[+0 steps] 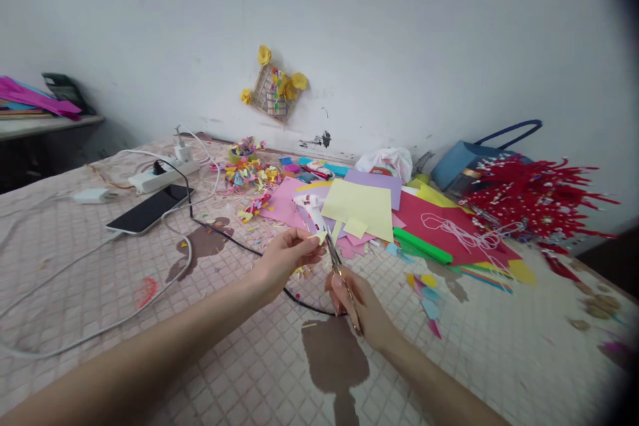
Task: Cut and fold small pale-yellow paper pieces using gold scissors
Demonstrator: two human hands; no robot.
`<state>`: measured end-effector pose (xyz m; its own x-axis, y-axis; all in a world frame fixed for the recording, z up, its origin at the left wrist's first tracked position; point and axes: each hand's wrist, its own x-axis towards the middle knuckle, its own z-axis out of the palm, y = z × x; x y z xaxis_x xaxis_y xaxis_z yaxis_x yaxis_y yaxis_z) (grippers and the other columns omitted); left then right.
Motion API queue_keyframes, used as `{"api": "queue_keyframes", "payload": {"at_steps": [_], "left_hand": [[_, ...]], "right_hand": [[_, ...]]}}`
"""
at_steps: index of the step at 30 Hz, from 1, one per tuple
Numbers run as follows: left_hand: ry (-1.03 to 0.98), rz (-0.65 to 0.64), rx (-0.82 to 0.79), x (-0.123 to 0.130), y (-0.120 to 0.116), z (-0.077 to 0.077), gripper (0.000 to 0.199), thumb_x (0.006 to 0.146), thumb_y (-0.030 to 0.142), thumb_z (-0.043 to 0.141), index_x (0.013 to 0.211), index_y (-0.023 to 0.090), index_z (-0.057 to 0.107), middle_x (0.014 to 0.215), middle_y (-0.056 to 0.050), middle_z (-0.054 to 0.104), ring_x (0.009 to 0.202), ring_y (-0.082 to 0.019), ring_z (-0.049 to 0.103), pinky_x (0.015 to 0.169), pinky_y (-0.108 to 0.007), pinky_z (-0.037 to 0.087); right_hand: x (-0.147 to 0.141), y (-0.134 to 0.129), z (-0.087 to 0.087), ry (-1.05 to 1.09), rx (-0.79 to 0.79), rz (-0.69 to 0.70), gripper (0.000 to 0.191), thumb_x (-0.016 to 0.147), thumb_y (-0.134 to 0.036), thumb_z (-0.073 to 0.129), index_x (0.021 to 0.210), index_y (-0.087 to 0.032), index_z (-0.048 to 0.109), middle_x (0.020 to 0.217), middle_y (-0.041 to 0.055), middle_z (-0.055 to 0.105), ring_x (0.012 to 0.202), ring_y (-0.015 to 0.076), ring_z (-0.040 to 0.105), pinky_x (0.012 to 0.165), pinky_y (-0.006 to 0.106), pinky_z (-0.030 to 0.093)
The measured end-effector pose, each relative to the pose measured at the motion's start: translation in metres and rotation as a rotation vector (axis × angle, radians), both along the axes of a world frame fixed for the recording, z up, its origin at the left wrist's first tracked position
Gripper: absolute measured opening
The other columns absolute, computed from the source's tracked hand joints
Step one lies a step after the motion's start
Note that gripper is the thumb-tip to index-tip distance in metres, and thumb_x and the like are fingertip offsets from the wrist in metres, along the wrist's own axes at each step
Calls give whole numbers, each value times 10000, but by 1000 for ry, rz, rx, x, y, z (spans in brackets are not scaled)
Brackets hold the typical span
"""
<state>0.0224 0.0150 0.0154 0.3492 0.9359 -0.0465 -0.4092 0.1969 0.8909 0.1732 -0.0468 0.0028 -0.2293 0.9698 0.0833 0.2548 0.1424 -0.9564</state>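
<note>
My left hand (290, 255) pinches a small piece of pale yellow paper (318, 237) between thumb and fingertips. My right hand (360, 303) is closed round the handles of a pair of scissors (334, 258), whose blades point up and away from me at the edge of the paper piece. Whether the blades are parted is too small to tell. Just beyond them lies a white glue gun (312, 210). A large pale yellow sheet (359, 205) rests behind my hands, with smaller yellow scraps (355, 227) in front of it.
A phone (150, 208), a power strip (164, 174) and white and black cables lie on the left. Paper bits (252, 176) are heaped at the back. To the right are a green strip (422, 245), red paper (439, 223), white string (466, 234) and a red bristly bundle (529, 196).
</note>
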Motion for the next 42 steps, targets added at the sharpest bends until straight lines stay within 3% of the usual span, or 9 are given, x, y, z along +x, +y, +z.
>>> {"api": "queue_keyframes", "payload": {"at_steps": [7,22,42], "left_hand": [[-57,70,-15,15,-3,10,179,706,253,663,669,140,528,705,-21,635,709,-113,597,698,-253,457],[-146,99,-104,16,-9,7,183,639,227,713,633,131,558,665,0,613,666,-92,570,692,-238,438],[-156,125,-128,17,-10,3,168,650,220,709,670,127,570,669,0,605,658,-85,570,702,-224,439]], "right_hand": [[4,5,-10,-45,53,-81,379,845,-511,380,660,-182,416,510,-55,380,478,96,359,469,234,268],[2,4,-14,-4,2,-97,392,824,-532,412,651,-181,425,472,-81,300,388,66,304,380,203,249],[2,4,-18,-47,25,-108,384,838,-510,408,647,-178,429,501,-66,348,419,70,333,402,208,269]]}}
